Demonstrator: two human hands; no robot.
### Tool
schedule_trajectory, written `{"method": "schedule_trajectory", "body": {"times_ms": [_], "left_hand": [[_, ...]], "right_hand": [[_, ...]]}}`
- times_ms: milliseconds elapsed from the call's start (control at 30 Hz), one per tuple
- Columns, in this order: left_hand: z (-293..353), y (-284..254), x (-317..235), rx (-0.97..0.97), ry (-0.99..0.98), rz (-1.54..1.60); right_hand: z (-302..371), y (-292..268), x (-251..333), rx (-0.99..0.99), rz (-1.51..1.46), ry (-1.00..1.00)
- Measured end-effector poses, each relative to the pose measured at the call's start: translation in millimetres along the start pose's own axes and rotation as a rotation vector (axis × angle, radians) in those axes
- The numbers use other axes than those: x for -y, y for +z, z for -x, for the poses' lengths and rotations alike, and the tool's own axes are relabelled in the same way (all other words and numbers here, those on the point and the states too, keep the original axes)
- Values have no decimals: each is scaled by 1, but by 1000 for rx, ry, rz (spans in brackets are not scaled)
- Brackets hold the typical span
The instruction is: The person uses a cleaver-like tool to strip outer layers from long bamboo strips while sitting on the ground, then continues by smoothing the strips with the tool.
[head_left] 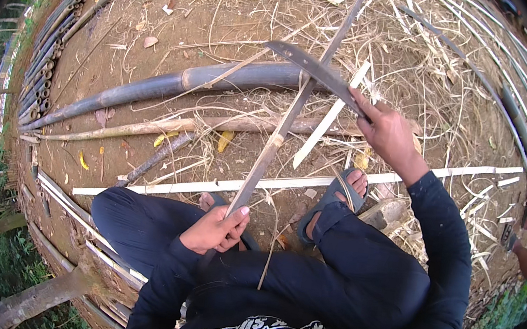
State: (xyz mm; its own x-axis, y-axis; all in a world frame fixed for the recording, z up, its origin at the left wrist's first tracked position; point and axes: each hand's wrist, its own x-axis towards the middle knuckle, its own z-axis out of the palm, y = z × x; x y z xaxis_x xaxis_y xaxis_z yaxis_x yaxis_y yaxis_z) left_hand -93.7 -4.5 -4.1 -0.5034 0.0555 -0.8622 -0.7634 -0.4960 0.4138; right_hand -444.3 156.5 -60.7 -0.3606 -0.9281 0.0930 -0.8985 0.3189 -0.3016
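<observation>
**Knife laid crosswise over a bamboo strip, one hand on each**

The dark strip runs out from the left hand, its long axis pointing ahead and leaning right. Its near end sits in that hand, above the person's lap; its far end leaves the top of the view. The left hand is curled firmly round it, thumb uppermost.

The right hand lies farther out and to the right, its fingers wrapped round the handle end of a knife, with most of the handle hidden. The blade points left and slightly away, crossing the strip well beyond the left hand — the right hand is the nearer of the two to that crossing. Whether steel touches strip there, I cannot tell.

Just left of the right hand, a short pale slat slants on the ground. A long pale slat passes crosswise between the hands, under the strip. Beyond the left hand lies a thick bamboo pole; curly shavings litter the ground beyond the right. I can make out no container near the hands — only hollow poles stacked far to the left.
</observation>
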Motion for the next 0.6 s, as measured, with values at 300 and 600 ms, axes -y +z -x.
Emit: {"method": "schedule_trajectory", "body": {"times_ms": [300, 600], "left_hand": [[52, -2, 31, 29, -7, 55], [95, -21, 97, 75, -99, 112]], "right_hand": [[-3, 2, 22, -20, 69, -226], [-30, -5, 20, -44, 70, -256]]}}
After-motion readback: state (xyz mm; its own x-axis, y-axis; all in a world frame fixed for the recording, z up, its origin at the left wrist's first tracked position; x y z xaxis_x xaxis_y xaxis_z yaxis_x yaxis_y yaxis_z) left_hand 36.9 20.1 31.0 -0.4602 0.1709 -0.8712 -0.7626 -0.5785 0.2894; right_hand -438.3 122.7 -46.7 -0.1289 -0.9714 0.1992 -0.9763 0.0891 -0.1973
